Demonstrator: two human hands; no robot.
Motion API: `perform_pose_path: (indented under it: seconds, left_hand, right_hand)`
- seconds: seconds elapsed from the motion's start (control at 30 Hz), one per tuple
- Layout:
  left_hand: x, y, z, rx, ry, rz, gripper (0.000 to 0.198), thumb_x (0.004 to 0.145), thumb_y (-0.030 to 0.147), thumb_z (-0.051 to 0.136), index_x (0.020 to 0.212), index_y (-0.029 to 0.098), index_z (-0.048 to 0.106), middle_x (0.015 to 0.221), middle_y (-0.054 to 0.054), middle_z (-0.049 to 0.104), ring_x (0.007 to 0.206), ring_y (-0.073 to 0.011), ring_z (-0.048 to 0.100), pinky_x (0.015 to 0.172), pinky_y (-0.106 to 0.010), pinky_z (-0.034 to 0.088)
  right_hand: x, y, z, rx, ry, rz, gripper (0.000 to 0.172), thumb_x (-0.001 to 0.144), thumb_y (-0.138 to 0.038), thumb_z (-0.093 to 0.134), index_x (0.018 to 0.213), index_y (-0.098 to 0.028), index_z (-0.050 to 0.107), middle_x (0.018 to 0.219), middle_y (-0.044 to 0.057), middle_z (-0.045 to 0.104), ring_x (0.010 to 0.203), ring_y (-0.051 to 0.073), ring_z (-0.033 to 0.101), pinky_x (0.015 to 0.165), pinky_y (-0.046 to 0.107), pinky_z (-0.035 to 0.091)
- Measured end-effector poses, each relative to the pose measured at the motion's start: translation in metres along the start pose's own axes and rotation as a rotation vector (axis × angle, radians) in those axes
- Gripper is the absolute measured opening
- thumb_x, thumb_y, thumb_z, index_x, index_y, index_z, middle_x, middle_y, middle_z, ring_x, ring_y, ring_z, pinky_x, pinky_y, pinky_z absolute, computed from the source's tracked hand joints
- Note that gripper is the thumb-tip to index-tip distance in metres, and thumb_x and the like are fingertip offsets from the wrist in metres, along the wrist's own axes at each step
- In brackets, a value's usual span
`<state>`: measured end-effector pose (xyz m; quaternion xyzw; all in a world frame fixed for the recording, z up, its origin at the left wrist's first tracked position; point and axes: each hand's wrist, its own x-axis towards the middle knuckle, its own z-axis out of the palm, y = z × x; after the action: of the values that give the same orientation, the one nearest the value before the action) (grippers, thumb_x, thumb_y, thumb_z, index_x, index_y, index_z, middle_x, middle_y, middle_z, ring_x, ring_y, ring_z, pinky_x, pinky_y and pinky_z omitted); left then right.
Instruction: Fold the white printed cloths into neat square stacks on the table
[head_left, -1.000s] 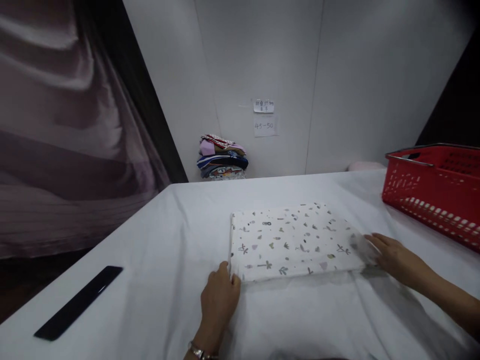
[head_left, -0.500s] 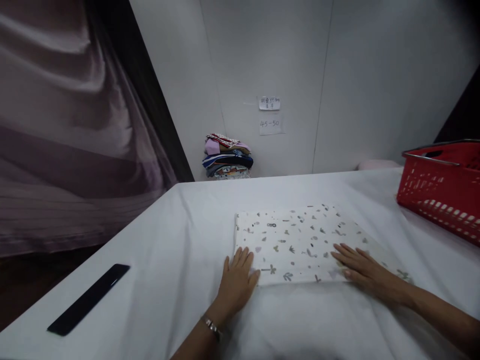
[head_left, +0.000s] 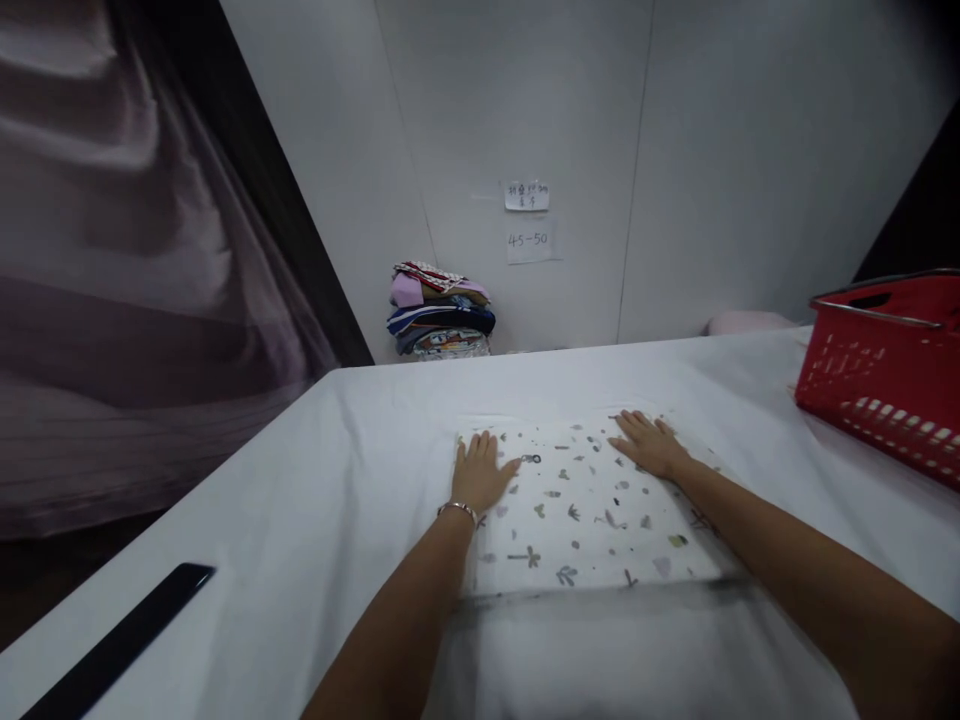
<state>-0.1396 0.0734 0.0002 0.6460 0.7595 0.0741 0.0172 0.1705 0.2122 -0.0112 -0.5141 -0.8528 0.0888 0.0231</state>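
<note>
A white cloth [head_left: 592, 510] printed with small leaf and animal shapes lies flat, in a folded rectangle, on the white-covered table [head_left: 300, 520]. My left hand [head_left: 480, 472] rests palm down on its far left corner, fingers spread and pointing away from me; a bracelet circles that wrist. Near the far right corner, my right hand [head_left: 646, 443] lies flat on the cloth with its fingers apart. Neither hand grips anything.
A red basket [head_left: 877, 370] stands at the table's right edge. A long black object [head_left: 120, 645] lies at the near left. Beyond the far edge is a stack of folded fabrics [head_left: 441, 312]; pinkish drapery [head_left: 112, 280] hangs at left.
Both hands have slid away from me over the cloth, from its near part to the far corners. The view has shifted a little, and the cloth's near edge appears slightly closer.
</note>
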Motion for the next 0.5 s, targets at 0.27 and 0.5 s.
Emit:
perform_pose_path:
  seconds: [0.27,0.5]
  left_hand:
    - [0.003,-0.008,0.001,0.007,-0.032,0.009,0.074,0.087,0.063,0.024,0.141,0.013,0.032,0.149,-0.011,0.024,0.138,-0.0266,0.017,0.112,-0.046,0.008]
    - [0.001,-0.008,0.0,-0.033,-0.017,0.025,0.071,0.087,0.06,0.029,0.14,0.013,0.033,0.149,-0.012,0.024,0.139,-0.0258,0.016,0.113,-0.046,0.007]
  right_hand:
    - [0.004,0.017,0.0,-0.01,0.037,0.037,0.066,0.089,-0.059,0.021,0.142,-0.021,0.029,0.151,0.007,0.018,0.138,0.027,0.011,0.11,0.052,0.011]
    - [0.007,0.036,0.001,-0.036,0.051,0.113,0.064,0.088,-0.059,0.021,0.139,-0.022,0.033,0.15,0.008,0.022,0.138,0.027,0.014,0.109,0.053,0.016]
